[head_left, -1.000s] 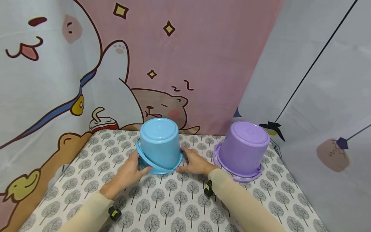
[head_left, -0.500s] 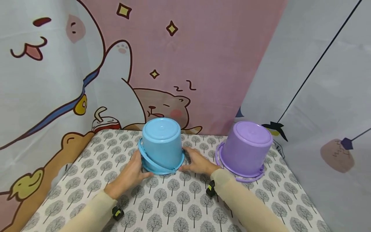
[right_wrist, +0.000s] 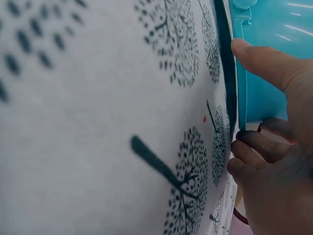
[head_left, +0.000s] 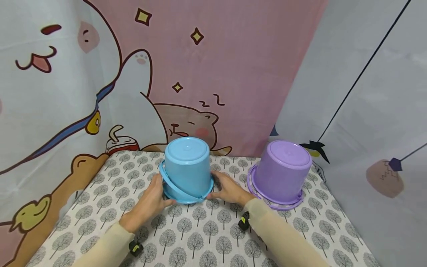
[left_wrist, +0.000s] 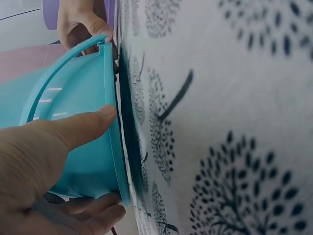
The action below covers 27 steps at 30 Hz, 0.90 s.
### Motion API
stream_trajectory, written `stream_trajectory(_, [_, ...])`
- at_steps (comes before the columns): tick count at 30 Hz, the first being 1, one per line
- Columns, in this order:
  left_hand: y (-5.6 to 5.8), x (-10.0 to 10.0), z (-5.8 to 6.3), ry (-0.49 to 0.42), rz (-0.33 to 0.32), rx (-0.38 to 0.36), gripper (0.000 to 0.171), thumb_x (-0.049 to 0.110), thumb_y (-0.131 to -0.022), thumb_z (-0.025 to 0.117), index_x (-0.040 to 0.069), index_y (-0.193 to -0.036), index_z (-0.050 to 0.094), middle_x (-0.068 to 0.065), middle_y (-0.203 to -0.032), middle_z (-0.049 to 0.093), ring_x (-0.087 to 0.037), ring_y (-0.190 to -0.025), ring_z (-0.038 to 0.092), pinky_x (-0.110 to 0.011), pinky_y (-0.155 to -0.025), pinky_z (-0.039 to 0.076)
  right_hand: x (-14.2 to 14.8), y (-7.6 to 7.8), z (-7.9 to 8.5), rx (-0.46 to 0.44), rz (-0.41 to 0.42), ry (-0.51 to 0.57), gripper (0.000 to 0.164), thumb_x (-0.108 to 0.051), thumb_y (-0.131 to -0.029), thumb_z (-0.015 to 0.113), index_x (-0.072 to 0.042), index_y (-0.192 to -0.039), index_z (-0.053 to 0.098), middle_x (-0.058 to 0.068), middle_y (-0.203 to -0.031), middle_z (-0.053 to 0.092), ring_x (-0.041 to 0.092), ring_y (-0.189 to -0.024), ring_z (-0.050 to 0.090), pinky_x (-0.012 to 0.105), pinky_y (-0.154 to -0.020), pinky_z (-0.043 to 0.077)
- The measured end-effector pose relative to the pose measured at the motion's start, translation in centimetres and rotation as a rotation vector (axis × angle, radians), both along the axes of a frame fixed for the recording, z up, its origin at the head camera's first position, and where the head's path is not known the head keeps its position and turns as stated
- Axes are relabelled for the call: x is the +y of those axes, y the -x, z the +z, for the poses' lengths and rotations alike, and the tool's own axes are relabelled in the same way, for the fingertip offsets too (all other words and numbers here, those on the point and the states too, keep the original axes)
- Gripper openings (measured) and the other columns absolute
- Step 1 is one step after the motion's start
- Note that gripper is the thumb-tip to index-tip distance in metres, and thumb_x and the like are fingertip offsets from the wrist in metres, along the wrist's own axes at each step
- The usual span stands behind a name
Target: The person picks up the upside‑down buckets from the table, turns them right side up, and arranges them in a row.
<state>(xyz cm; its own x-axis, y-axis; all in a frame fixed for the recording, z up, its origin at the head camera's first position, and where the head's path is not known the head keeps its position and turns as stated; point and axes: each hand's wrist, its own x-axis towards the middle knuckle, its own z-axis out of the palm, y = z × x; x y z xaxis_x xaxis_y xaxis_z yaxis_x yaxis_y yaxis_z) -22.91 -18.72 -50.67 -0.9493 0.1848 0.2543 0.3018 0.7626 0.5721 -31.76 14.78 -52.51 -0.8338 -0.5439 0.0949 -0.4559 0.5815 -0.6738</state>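
Note:
A light blue bucket (head_left: 188, 167) is upside down near the back of the table, its base facing up. Its blue handle (head_left: 178, 191) hangs slantwise across the front, low by the rim. My left hand (head_left: 150, 200) grips the lower left side, thumb in front at the rim and fingers curled behind, as the left wrist view shows. On the opposite side my right hand (head_left: 230, 189) holds the rim the same way, its thumb (right_wrist: 264, 61) against the front wall. The rim (left_wrist: 115, 132) is close over the cloth, with a dark shadow beneath it.
To the right stands a purple bucket (head_left: 283, 174), also upside down, its purple handle (head_left: 283, 207) lying around the rim. A white tree-print cloth (head_left: 210, 237) covers the table. Cartoon-printed fabric (head_left: 247, 74) hangs close behind the buckets and along both sides.
The head view has shifted slightly. My left thumb sits a little lower, near the rim, than one second ago. Both hands stay at the blue bucket, which has hardly moved.

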Motion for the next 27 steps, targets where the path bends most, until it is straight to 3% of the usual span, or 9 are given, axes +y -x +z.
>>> stream_trajectory(7, [-0.2, 0.2, 0.0, -0.027, -0.011, 0.016, 0.128, 0.012, -0.080, 0.109, -0.009, -0.176, 0.028, -0.039, -0.164, 0.051, -0.058, -0.148, 0.062, -0.072, -0.128, 0.055, 0.7, -0.9, 0.1, -0.021, -0.018, -0.001, 0.109, -0.036, -0.092, 0.103, -0.003, -0.177, 0.043, 0.023, -0.179, 0.053, 0.045, -0.166, 0.053, 0.066, -0.141, 0.043])
stream_trajectory(15, [-0.6, 0.4, 0.6, -0.064, -0.021, 0.008, 0.127, 0.009, -0.078, 0.109, -0.007, -0.176, 0.030, -0.038, -0.166, 0.051, -0.057, -0.149, 0.061, -0.072, -0.128, 0.055, 1.5, -1.6, 0.3, -0.099, -0.014, 0.102, 0.109, -0.029, -0.094, 0.101, -0.005, -0.180, 0.039, 0.022, -0.183, 0.047, 0.043, -0.162, 0.060, 0.054, -0.136, 0.053])
stream_trajectory(22, [-0.8, 0.3, 1.0, -0.125, -0.055, -0.036, 0.128, 0.007, -0.078, 0.108, -0.004, -0.178, 0.030, -0.036, -0.169, 0.048, -0.055, -0.147, 0.064, -0.065, -0.125, 0.060, 2.4, -2.3, 0.7, -0.081, -0.033, 0.104, 0.110, -0.039, -0.094, 0.098, -0.006, -0.181, 0.039, 0.021, -0.182, 0.048, 0.047, -0.160, 0.061, 0.058, -0.134, 0.054])
stream_trajectory(27, [-0.8, 0.2, 1.1, -0.148, -0.072, -0.055, 0.126, 0.011, -0.078, 0.109, -0.002, -0.176, 0.033, -0.035, -0.166, 0.050, -0.055, -0.137, 0.071, -0.060, -0.116, 0.068, 2.8, -2.6, 0.8, 0.001, -0.016, 0.068, 0.108, -0.042, -0.095, 0.096, -0.002, -0.179, 0.041, 0.019, -0.177, 0.053, 0.047, -0.157, 0.063, 0.059, -0.133, 0.055])
